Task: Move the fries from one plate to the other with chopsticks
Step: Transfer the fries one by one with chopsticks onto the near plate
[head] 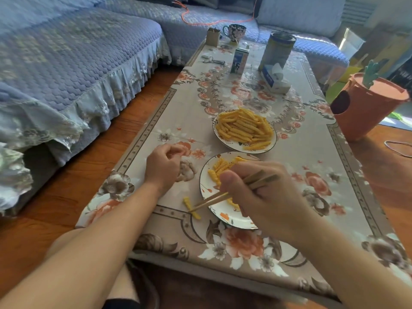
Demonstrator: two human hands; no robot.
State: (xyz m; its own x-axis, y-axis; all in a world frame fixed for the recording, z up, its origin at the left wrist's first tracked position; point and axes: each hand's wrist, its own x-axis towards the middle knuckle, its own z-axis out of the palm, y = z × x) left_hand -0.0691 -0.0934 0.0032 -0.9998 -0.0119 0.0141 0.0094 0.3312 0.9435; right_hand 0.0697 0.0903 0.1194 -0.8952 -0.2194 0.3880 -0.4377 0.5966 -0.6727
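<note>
1. Fries are lying in three places: a tall heap on the far plate (225,142), a few on the near plate (225,216), and one crinkle-cut fry (191,207) astray on the worktop (312,197), just left of the near plate's rim.
2. Going from the left, the left hand (163,169) is resting on the floral tablecloth (169,230) beside the near plate, its fingers (176,152) loosely curled and holding nothing.
3. The stray fry is lying at the chopsticks' tips, which are reaching out past the plate's left rim; the tips look to be touching it or closing on it, though I cannot tell whether it is already pinched.
4. The chopsticks (214,199) are running up and to the right into the right hand (260,197), whose thumb and fingers (229,181) are curling round the upper shafts above the near plate.
5. To do this pickup well, I judge the tips should be straddling the fry across its middle, closing evenly, then lifting straight before swinging right.
6. The ridges are likely helping grip, but squeezing hard could be snapping it.
7. Keeping the left hand beside the plate should be steadying things.
</note>
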